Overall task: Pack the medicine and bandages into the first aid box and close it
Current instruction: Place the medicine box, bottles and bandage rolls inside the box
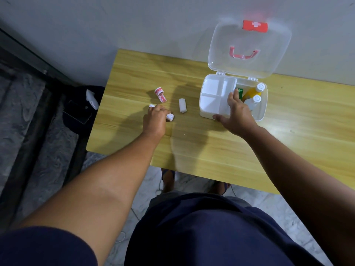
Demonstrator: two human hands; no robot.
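The white first aid box (206, 112) stands open on the wooden table (192, 146), its clear lid (249, 48) leaning back against the wall. A white divided tray fills its left side; a yellow bottle (251, 92), a white bottle (253, 102) and a green item (240, 92) lie in its right side. My right hand (237, 114) rests on the box's front edge, fingers spread over the tray. My left hand (155, 118) is closed over a white bandage roll (170, 116); another white roll end (151, 106) shows at its fingertips. A third bandage roll (182, 105) and two red-and-white tape rolls (160, 94) lie nearby.
The table stands against a grey wall, with its left edge near my left hand. Left of the table, a dark bag with a white object (92, 99) sits on the floor beside a dark frame. My legs and feet are below the near edge.
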